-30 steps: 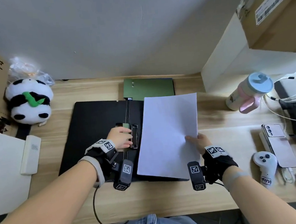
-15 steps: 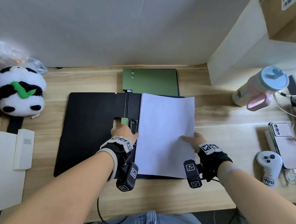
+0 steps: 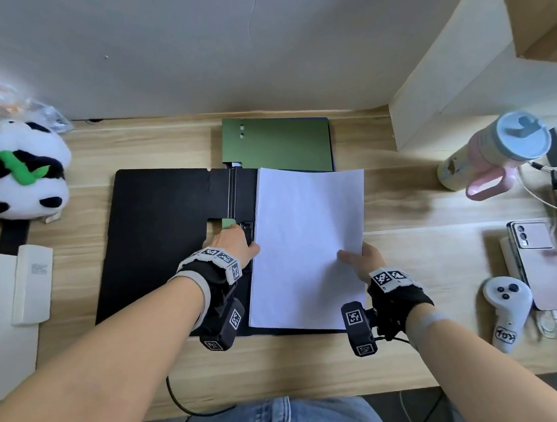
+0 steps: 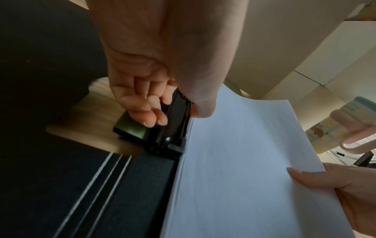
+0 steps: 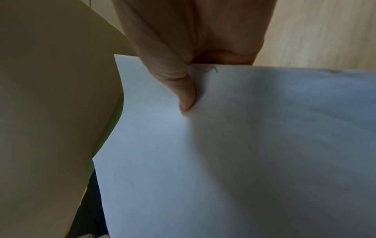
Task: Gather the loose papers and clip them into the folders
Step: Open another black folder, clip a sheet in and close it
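On black folder (image 3: 156, 229): paper stack (image 3: 307, 242), R hand (image 3: 365, 260) fingers pinching edge; L hand (image 3: 236, 245) fingers gripping clip (image 4: 173, 122).

Daylight from the right brightens the head view, glaring on the tumbler (image 3: 492, 152) and bowing the desk edge (image 3: 288, 393), while both wrist views are dim, soft and motion-blurred, the paper stack (image 5: 234, 153) heavily shadowed.

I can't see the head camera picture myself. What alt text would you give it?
A person's left hand grips the clip of an open black folder on a wooden desk, while the right hand holds a stack of white paper against the clip. A green folder lies behind; a plush panda sits at far left.
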